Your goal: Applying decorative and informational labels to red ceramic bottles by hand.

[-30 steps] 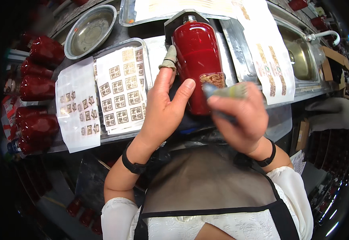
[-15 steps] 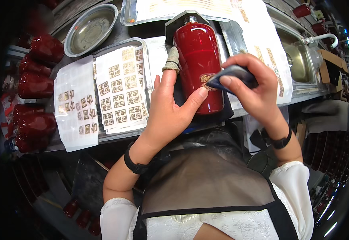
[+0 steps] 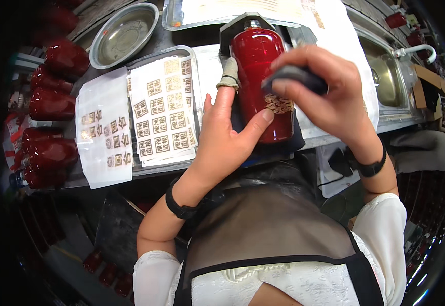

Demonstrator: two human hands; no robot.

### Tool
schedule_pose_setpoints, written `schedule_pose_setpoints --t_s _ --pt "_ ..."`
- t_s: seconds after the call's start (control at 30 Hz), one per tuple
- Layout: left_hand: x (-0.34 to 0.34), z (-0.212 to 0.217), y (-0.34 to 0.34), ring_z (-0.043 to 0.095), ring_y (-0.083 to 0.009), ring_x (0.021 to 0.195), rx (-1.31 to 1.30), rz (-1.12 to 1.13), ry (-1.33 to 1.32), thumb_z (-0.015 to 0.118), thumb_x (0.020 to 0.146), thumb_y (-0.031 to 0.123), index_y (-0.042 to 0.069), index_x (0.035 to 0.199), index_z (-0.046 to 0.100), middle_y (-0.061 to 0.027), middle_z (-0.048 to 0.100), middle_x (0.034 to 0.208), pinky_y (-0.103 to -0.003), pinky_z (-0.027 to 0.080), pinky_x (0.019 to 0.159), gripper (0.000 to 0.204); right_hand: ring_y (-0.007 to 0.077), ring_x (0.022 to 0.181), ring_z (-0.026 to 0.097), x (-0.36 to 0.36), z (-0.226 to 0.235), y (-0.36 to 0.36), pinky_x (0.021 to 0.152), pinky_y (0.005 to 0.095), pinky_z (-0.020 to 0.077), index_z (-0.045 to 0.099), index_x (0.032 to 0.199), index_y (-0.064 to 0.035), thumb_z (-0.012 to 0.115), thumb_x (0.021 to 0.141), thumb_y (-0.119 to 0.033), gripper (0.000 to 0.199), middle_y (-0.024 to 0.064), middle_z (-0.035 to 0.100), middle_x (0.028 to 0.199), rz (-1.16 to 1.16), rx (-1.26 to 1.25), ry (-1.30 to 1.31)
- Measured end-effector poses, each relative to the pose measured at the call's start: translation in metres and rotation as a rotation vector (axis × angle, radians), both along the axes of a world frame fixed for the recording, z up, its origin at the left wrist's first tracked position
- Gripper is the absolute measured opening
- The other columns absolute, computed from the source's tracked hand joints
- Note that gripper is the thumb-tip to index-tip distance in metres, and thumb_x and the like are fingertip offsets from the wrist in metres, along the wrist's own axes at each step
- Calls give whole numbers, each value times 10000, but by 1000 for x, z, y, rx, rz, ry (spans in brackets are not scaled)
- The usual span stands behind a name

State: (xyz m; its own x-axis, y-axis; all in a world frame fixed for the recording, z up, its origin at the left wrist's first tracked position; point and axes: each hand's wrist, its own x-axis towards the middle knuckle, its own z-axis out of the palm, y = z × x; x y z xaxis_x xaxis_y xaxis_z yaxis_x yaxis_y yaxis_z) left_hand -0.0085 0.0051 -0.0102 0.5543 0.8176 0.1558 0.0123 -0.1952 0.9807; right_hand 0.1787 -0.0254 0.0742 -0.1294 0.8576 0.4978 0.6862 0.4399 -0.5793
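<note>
A glossy red bottle [image 3: 255,66] lies on its back with its neck pointing away from me, in a dark holder [image 3: 232,28]. My left hand [image 3: 227,135] steadies its left side, thumb on the lower front beside a gold decal [image 3: 279,104]; its index finger wears a fabric finger cover [image 3: 229,74]. My right hand [image 3: 329,84] is closed on a dark folded pad [image 3: 299,77], perhaps cloth, held over the bottle just above the decal. Motion blurs the pad, and I cannot tell whether it touches the bottle.
On the left, a metal tray [image 3: 194,76] bears sheets of gold decals [image 3: 164,115], beside another decal sheet [image 3: 102,137]. A metal bowl [image 3: 125,35] stands behind them. More red bottles [image 3: 54,104] line the far left. A sink [image 3: 385,71] with a white tap is at right.
The right hand and pad have moved up the bottle, exposing more of the gold decal. The left hand keeps its place on the bottle. The whole view has shifted slightly.
</note>
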Motion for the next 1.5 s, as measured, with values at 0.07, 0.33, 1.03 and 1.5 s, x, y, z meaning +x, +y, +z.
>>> schedule_pose_setpoints --t_s 0.07,0.33,1.03,1.5 --pt "0 1 1 538 -370 1153 24 27 4 747 853 270 16 1373 478 -170 620 1251 -477 305 1087 638 298 748 668 -2 0 -1 650 348 529 665 956 -23 737 746 -14 222 131 669 832 95 25 -17" --pt "-10 1 6 489 -207 1284 23 -119 23 728 897 150 -28 1381 432 -145 535 1347 -357 362 1106 594 316 753 642 -1 -10 -9 650 375 512 643 953 -36 739 735 -19 239 130 650 828 -27 24 -47" --pt "-15 23 -20 269 -481 1448 816 26 589 853 627 304 290 1348 629 -336 241 1564 -697 96 1109 755 124 805 610 5 -52 -92 709 242 477 643 1000 16 770 817 -13 224 70 654 875 -403 -65 382" --pt "-12 16 -17 281 -465 1448 719 92 529 848 610 283 139 1337 622 -326 287 1549 -716 101 1098 775 137 720 652 3 -36 -29 658 282 514 654 949 -10 730 835 -136 186 89 678 802 -473 -93 440"
